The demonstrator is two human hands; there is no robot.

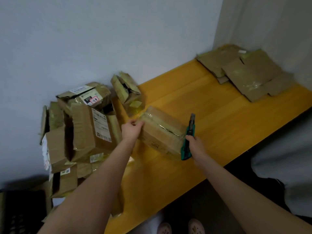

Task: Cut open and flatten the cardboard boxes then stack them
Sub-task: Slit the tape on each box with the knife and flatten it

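Bare forearms [94,183], pale pink clogs [196,226] on both feet

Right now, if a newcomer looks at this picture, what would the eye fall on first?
First the bright yellow table with a taped cardboard box at its middle: the left hand grips its left end, the right hand holds a green utility knife at its right end. Then the messy pile of boxes at the left, and the flattened stack at the far right corner.
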